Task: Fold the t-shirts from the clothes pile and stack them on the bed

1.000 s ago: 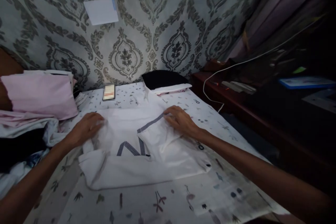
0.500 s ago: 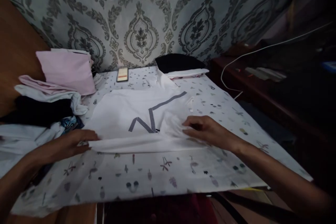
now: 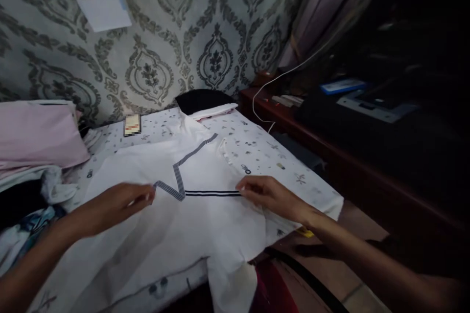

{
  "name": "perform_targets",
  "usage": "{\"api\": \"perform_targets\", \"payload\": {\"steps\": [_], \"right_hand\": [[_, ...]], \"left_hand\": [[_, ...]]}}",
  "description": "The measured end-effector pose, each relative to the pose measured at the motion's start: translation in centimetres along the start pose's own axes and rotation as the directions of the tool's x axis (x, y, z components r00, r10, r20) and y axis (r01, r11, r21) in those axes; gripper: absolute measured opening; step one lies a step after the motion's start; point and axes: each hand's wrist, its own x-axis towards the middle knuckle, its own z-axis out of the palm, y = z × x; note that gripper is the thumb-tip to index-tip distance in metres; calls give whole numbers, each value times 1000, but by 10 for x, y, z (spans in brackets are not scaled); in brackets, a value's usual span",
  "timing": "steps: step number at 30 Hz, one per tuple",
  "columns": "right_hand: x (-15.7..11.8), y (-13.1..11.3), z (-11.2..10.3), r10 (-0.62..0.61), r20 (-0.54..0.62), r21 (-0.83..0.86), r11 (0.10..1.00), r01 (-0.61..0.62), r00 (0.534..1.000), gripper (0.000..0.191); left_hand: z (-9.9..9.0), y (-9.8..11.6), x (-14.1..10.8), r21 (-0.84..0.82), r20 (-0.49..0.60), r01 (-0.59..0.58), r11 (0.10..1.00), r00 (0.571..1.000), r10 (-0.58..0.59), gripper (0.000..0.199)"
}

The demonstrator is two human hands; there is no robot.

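Note:
A white shirt point(image 3: 216, 220) with dark striped trim lies spread before me, its lower part hanging over the near edge. My left hand point(image 3: 121, 203) is closed, fingertips pinching the cloth by the zigzag band. On the other side my right hand point(image 3: 273, 195) is closed in a pinch at the end of the two straight dark stripes. Its fingertips cover the bit of fabric they grip. Beneath the shirt is a white printed sheet point(image 3: 257, 139).
Pink folded cloth point(image 3: 40, 132) and other garments are heaped at left. A black folded garment point(image 3: 205, 100) tops a small stack at the back. A small card-like item point(image 3: 132, 124) lies near the wall. Rightward, a white cable point(image 3: 257, 107) trails over dark red furniture point(image 3: 253, 95).
The folded near edge of the shirt has come open toward me, showing the straight stripes and a part hanging down. My view has turned right.

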Motion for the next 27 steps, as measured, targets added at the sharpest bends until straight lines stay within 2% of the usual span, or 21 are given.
{"api": "perform_targets", "payload": {"steps": [1,2,3,5,7,10,14,17,19,21,23,25,27], "right_hand": [[3,8,-1,28,-182,-118,992,-50,983,29],[5,16,-1,38,-318,-224,968,-114,947,27],[7,23,0,39,-400,-304,937,-173,916,27],[9,33,4,38,-439,-392,891,-230,898,29],[11,37,7,40,-421,-432,870,-239,906,25],[13,35,7,27,-376,-462,861,-212,926,11],[14,29,-4,41,-305,-359,921,-155,951,16],[17,32,-21,72,-301,-226,963,-144,951,19],[21,40,-33,57,-361,-206,969,-140,931,21],[27,51,-41,42,-416,-244,957,-156,908,21],[34,64,-46,46,-418,-300,936,-185,907,23],[38,76,-47,61,-407,-332,920,-209,912,24],[35,86,-45,62,-417,-324,922,-212,907,25]], "left_hand": [[-9,19,38,-43,58,-70,997,996,72,41],[-15,37,78,-34,27,-107,994,994,108,40],[-18,52,116,14,-27,-130,991,991,130,36],[-17,73,188,114,-88,-89,990,991,99,37],[-10,81,246,154,-79,-5,988,997,17,40],[1,80,297,160,-38,60,985,998,-55,36],[1,76,314,124,-28,101,987,995,-98,20],[-3,81,314,72,-158,145,987,979,-132,20],[-2,87,315,28,-278,180,983,946,-165,27],[5,93,318,-18,-356,194,981,915,-188,32],[18,95,319,-61,-380,168,984,908,-178,34],[32,91,315,-95,-387,115,989,911,-143,38],[45,79,300,-116,-409,29,993,909,-74,44]]}}
